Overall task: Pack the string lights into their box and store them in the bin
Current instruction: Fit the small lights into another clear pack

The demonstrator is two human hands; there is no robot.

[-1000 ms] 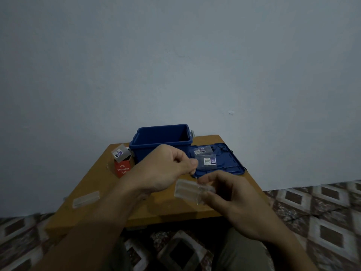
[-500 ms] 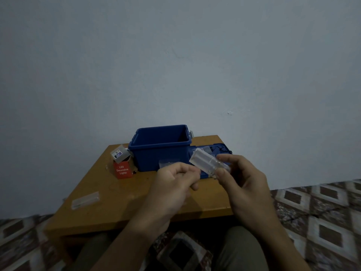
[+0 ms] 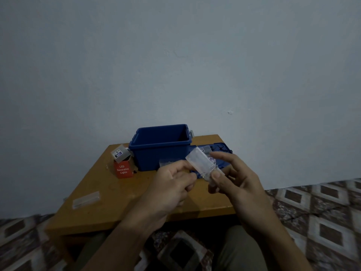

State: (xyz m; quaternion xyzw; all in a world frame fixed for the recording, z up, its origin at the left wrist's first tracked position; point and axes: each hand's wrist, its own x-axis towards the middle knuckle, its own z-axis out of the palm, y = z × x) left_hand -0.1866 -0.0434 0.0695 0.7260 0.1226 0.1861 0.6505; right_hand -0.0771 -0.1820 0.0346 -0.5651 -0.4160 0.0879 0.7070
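String lights (image 3: 201, 163): a translucent oblong case with thin wire wound round its lower end; held tilted in the air over the right part of the bench (image 3: 121, 202), upper end leaning left toward the bin (image 3: 156, 153). Right hand (image 3: 234, 180): fingers grasping the case at its lower end, thumb laid on the near face, remaining fingers behind it. Left hand (image 3: 173, 184): fingers clenched, thumb and forefinger pressed together just beside the wound end of the case; whether wire sits in that pinch cannot be told, as it is too fine to resolve.

Bin: blue, open-topped, standing at the far middle of the bench against the wall; its blue lid (image 3: 222, 151) lies flat to the right, partly hidden by the case and right hand. Red box (image 3: 123, 170), marked "LED Decorative Lights", stands just left of the bin with its top flap (image 3: 119, 153) raised. Clear plastic strip (image 3: 86, 199) lies flat on the near left of the bench, well apart from the box. Patterned floor (image 3: 322, 212) surrounds the bench.
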